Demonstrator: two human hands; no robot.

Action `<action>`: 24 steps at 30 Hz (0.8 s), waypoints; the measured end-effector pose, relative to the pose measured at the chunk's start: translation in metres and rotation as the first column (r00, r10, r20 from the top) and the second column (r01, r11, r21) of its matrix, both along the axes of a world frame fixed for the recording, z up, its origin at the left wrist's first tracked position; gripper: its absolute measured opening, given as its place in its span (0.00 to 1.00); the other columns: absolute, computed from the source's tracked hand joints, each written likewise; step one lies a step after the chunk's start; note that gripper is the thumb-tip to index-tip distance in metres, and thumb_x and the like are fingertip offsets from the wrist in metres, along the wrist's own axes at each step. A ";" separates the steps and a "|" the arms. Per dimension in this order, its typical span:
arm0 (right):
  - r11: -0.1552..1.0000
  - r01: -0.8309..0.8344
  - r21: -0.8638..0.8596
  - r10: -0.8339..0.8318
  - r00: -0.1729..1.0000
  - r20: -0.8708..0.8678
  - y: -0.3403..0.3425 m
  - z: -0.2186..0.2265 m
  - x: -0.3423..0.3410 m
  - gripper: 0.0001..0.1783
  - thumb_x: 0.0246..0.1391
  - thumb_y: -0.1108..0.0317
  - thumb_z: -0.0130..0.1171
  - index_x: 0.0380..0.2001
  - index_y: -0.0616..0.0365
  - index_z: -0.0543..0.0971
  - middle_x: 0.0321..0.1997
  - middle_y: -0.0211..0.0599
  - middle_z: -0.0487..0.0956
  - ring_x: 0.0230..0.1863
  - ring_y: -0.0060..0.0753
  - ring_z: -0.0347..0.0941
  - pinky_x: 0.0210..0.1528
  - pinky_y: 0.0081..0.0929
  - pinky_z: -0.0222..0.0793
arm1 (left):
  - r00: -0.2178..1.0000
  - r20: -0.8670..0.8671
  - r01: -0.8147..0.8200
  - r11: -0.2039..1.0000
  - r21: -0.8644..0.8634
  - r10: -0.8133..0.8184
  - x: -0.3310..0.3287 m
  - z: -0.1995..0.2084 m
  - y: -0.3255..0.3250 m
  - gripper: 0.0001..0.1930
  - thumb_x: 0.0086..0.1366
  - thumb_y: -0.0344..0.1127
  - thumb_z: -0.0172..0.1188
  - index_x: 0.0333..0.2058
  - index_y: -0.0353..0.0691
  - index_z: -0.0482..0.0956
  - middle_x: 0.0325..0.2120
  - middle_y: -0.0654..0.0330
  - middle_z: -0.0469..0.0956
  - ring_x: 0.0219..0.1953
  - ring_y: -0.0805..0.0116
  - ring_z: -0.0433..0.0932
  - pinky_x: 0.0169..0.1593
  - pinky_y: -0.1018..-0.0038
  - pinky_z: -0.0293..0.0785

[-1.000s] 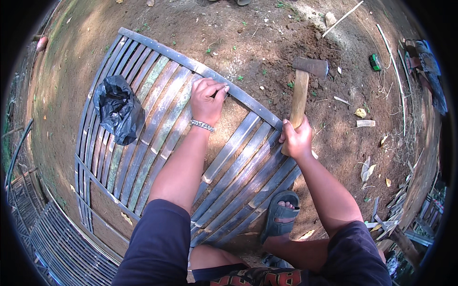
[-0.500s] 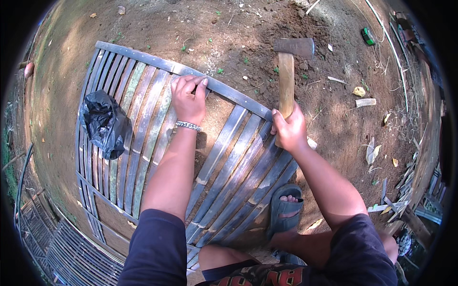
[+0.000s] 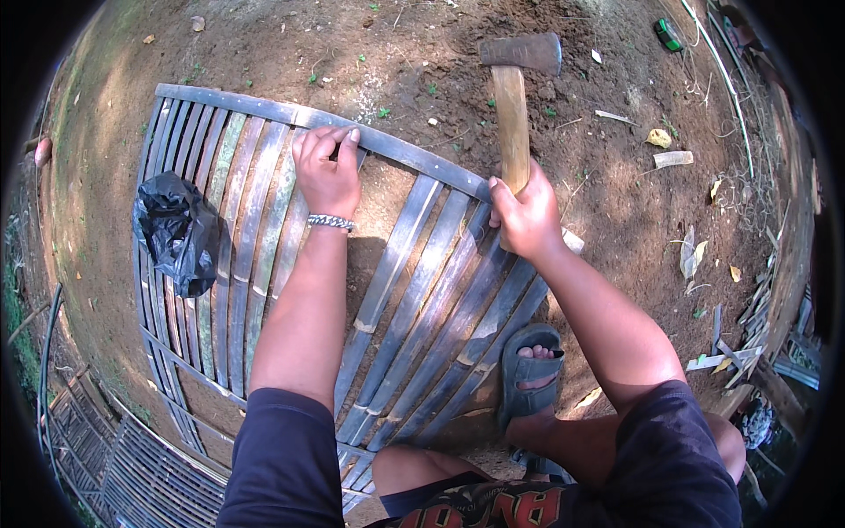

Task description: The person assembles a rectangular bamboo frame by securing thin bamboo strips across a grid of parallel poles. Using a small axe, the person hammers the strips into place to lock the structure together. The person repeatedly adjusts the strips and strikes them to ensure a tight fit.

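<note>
A bamboo slat panel [image 3: 396,255], with a rail [image 3: 400,157] along its far end, lies in front of me on the ground. My left hand [image 3: 328,172] is closed in a pinch at the rail, beside a gap in the slats; whatever is between its fingertips is hidden. My right hand [image 3: 528,213] grips the lower wooden handle of a hatchet [image 3: 512,119] near the rail's right end. The hatchet stands nearly upright in the picture, its dark metal head farthest from me, apart from the rail.
A crumpled black plastic bag [image 3: 180,233] rests on the panel's left side. My sandaled foot [image 3: 532,374] is beside its right edge. A green tape measure [image 3: 668,35] lies far right on the dirt. More slatted bamboo [image 3: 163,475] is at the lower left, with scrap pieces [image 3: 726,358] at the right.
The whole view has shifted, so panel, hands and hatchet appear farther left. Both hands keep about the same places along the rail, and their grips look unchanged.
</note>
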State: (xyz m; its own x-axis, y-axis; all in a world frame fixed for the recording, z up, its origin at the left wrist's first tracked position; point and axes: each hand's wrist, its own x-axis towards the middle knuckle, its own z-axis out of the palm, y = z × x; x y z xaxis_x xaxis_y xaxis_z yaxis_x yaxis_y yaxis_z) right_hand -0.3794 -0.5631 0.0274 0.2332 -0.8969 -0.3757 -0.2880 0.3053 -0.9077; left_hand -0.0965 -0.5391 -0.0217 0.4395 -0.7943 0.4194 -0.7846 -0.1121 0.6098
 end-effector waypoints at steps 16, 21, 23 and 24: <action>0.998 0.024 0.055 -0.024 1.000 0.002 0.000 0.007 0.005 0.18 0.65 0.68 0.59 0.52 0.65 0.70 0.31 0.31 0.76 0.23 0.20 0.74 0.27 0.25 0.76 | 1.000 0.001 0.002 1.000 -0.018 -0.002 -0.005 0.006 0.001 0.04 0.61 0.34 0.71 0.32 0.43 0.89 0.36 0.62 0.84 0.47 0.59 0.77 0.57 0.64 0.70; 0.997 0.040 0.068 -0.041 0.999 0.021 0.001 0.006 0.005 0.18 0.65 0.69 0.59 0.54 0.64 0.69 0.30 0.31 0.76 0.23 0.20 0.73 0.26 0.24 0.75 | 1.000 0.015 0.006 1.000 -0.020 -0.006 -0.003 0.003 0.002 0.03 0.60 0.34 0.72 0.32 0.43 0.89 0.36 0.62 0.83 0.46 0.59 0.77 0.56 0.64 0.70; 0.996 0.045 0.077 -0.049 0.998 0.042 0.001 0.007 0.007 0.18 0.66 0.69 0.58 0.54 0.64 0.69 0.30 0.30 0.76 0.22 0.20 0.73 0.26 0.24 0.74 | 1.000 0.024 0.005 1.000 -0.027 -0.004 -0.002 0.004 0.002 0.04 0.59 0.34 0.72 0.32 0.43 0.89 0.35 0.62 0.83 0.46 0.59 0.76 0.56 0.64 0.71; 0.997 0.048 0.066 -0.052 0.998 0.048 0.001 0.007 0.006 0.18 0.66 0.69 0.58 0.54 0.63 0.69 0.30 0.30 0.76 0.22 0.20 0.72 0.26 0.23 0.74 | 1.000 0.028 -0.001 0.999 -0.036 0.002 -0.003 0.004 0.001 0.04 0.59 0.34 0.73 0.32 0.43 0.89 0.35 0.62 0.83 0.46 0.59 0.76 0.56 0.64 0.71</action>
